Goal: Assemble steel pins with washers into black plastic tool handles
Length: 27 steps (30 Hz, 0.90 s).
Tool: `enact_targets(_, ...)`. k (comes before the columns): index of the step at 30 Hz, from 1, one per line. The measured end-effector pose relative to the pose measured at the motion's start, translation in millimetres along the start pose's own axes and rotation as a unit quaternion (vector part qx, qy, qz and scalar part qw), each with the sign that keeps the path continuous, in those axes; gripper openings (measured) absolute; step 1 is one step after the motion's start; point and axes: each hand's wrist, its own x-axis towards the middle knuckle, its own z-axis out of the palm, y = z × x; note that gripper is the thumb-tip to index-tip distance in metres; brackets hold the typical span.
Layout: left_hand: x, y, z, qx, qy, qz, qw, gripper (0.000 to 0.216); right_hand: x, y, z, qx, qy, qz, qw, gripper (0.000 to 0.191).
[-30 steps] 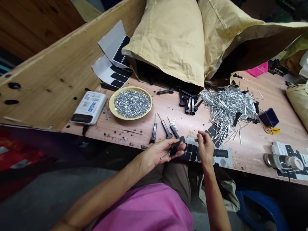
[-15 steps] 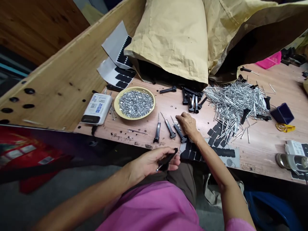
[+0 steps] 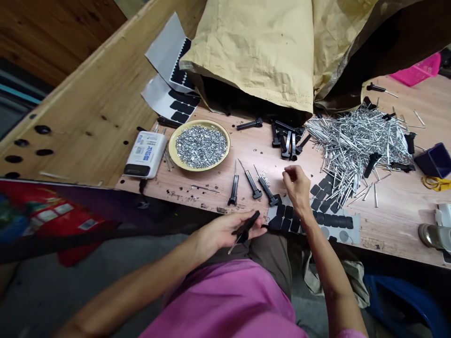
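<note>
Honestly, the left hand (image 3: 222,231) is loosely cradling a slim black plastic part (image 3: 247,225) with a silver metal pin (image 3: 232,247) past the edge of the light-brown wooden tabletop (image 3: 398,225), so any slackening could be inviting a drop; can't tell if the curled right hand (image 3: 296,187) is pinching anything.

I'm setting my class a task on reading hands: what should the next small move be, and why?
Probably bring the right hand across to the thin metal rod jutting from the black part in the left hand: the rod's end sticks out, and the right hand looks pinched near the loose washers, though whether it holds one is unclear.
</note>
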Motion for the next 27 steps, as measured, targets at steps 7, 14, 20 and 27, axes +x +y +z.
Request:
enact_targets(7, -1.7, -7.6, 8.1, -0.127, 0.016, -0.029, 0.991, 0.025, -47.7, -5.4, -16.4, 0.113, 0.134, 0.081, 0.981, 0.013)
enact_targets(14, -12.5, -33.7, 4.7, -0.003, -0.013, 0.009, 1.000, 0.015, -73.3, -1.8, -26.2, 0.122, 0.173, 0.114, 0.971, 0.015)
enact_targets(20, 4.2, -37.7, -11.3, -0.011, 0.022, 0.009, 1.000, 0.015, -114.5, -0.4, -23.4, 0.078, 0.220, 0.073, 0.970, 0.006)
enact_targets(27, 6.9, -42.4, 24.6, -0.135, -0.017, 0.008, 0.991, 0.016, -151.5, -24.8, -20.2, 0.057, 0.355, -0.134, 0.923, 0.021)
